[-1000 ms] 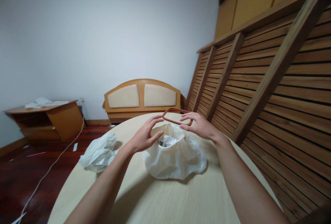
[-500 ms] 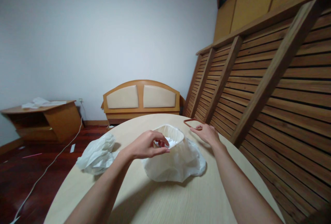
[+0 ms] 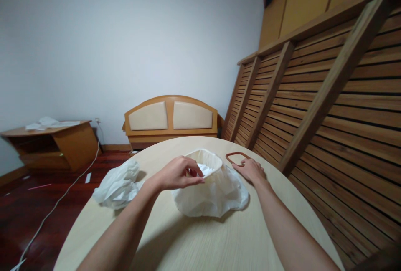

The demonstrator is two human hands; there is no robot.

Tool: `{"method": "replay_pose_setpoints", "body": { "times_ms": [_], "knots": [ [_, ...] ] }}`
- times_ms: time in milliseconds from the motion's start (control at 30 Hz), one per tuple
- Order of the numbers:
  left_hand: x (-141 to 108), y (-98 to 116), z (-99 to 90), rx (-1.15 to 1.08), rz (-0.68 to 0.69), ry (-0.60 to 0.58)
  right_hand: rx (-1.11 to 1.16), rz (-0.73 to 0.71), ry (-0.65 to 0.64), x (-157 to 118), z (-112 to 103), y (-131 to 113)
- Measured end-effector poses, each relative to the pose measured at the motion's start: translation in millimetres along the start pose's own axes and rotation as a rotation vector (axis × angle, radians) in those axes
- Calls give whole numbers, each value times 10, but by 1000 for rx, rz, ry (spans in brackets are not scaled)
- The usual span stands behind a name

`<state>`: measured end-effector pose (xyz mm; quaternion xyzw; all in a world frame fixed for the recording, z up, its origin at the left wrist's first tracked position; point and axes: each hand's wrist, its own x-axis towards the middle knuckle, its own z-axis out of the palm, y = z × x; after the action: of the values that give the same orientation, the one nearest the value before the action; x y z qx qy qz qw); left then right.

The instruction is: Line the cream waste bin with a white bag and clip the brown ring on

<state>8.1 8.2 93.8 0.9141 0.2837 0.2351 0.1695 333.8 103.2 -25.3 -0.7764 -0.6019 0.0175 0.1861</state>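
A small bin (image 3: 216, 170) stands on the table, its mouth and sides covered by a white plastic bag (image 3: 208, 200) that spreads out at the base. My left hand (image 3: 183, 173) grips the near left rim, thumb outside and fingers curled inside the mouth. Some white material shows inside; the bottom is hidden. To the right of the bin, my right hand (image 3: 251, 170) pinches the near edge of a brown rectangular ring (image 3: 237, 153), which is at or just above the tabletop.
A crumpled white plastic bag (image 3: 117, 185) lies at the left of the round table (image 3: 194, 246). Beyond the table are a headboard (image 3: 171, 116) and a low cabinet (image 3: 73, 143). A slatted wooden panel (image 3: 313, 108) leans along the right. A cable (image 3: 59, 198) crosses the floor.
My right hand has lowered the brown ring and brought it slightly right and nearer, so it now looks flatter to the table. My left hand stays at the bin's rim.
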Motion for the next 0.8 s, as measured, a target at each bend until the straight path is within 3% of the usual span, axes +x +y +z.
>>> {"method": "replay_pose_setpoints", "body": {
  "times_ms": [200,600,800],
  "knots": [
    [0,2,2,-15,-15,1,-23,8,-11,0,76,40],
    [2,-2,19,-17,-69,-2,-19,-67,-110,35,-78,-44],
    [1,-1,20,-29,-104,-6,-52,-85,-51,8,-42,6]
  ]
}}
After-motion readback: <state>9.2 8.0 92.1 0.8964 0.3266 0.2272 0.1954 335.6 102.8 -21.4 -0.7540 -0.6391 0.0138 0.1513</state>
